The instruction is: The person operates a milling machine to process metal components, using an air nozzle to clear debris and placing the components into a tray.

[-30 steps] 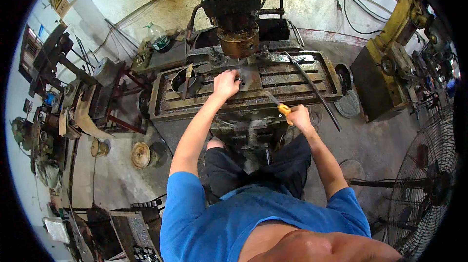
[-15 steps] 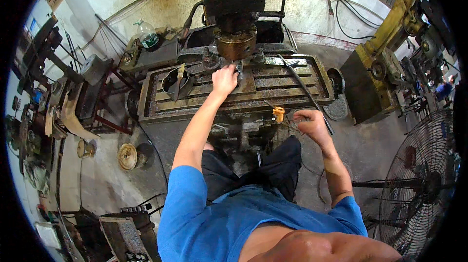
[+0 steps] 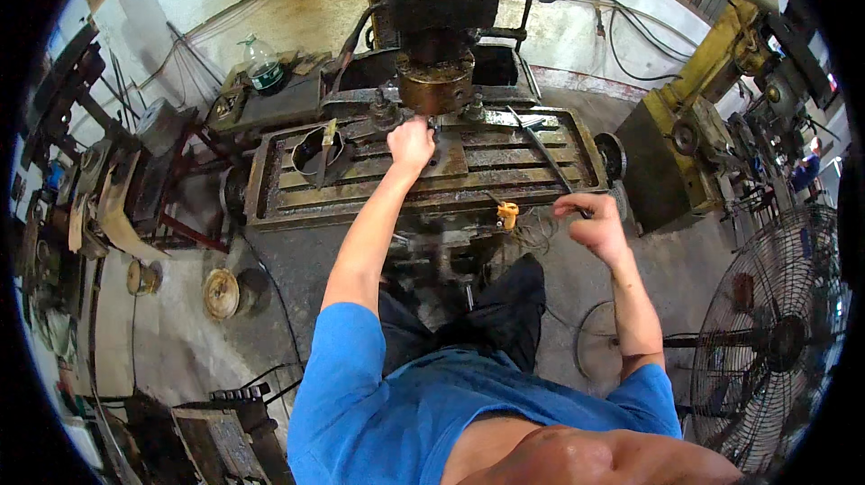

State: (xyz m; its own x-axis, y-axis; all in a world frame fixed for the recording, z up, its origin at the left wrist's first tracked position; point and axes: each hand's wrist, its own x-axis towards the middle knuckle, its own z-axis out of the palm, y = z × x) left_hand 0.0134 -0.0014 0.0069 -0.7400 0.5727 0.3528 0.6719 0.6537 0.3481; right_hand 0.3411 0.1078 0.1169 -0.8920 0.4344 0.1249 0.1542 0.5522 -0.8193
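My left hand [image 3: 412, 144] reaches over the slotted machine table [image 3: 518, 183], just below the round brown spindle head [image 3: 436, 84]. Its fingers are closed beside a small dark part at the clamping spot; what they hold is hidden. To the right, my right hand [image 3: 596, 225] is curled round the near end of a long dark metal bar [image 3: 547, 157]. That bar slants across the right part of the table, its far end near a clamp. An orange-yellow object [image 3: 508, 215] with a thin cable hangs at the table's front edge, left of my right hand.
A cut-open container [image 3: 311, 160] with a flat tool across it sits on the table's left. Crank wheels [image 3: 611, 156] stick out at the table ends. A large fan [image 3: 779, 341] stands right. Pots [image 3: 222, 294] are on the left floor; a clear bottle [image 3: 262, 68] stands behind.
My right hand has risen slightly and closed on the bar, whose near end has swung up and left. My left hand stays below the spindle head. The view has shifted a little.
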